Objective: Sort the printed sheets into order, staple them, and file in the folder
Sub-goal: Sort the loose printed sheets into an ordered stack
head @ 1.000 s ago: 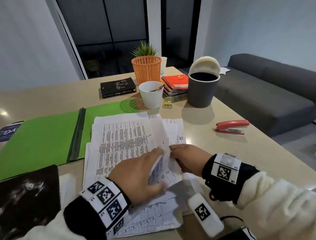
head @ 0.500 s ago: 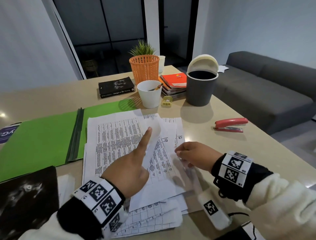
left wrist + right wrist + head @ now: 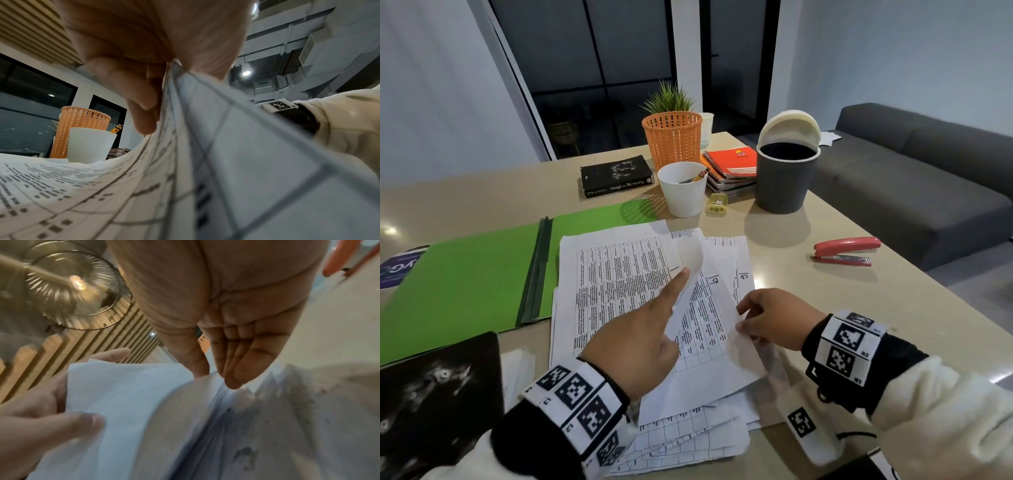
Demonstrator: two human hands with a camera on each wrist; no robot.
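Cream sleeves [image 3: 941, 421], checker-tagged black wristbands [image 3: 849, 346]

My head camera looks forward and down over the worktop [image 3: 808, 291]. Each wrist camera sits low and close, facing up past my fingers. All three share the printed sheets [image 3: 619, 284].

hand: left hand [image 3: 148, 53] is pinching a lifted printed sheet [image 3: 236, 162]
background: white cup [image 3: 90, 144] is sitting before an orange basket [image 3: 80, 125]

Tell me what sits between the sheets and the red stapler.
Nothing visible: bare table separates the printed sheets from the red stapler. The grey bin stands farther back, off that line.
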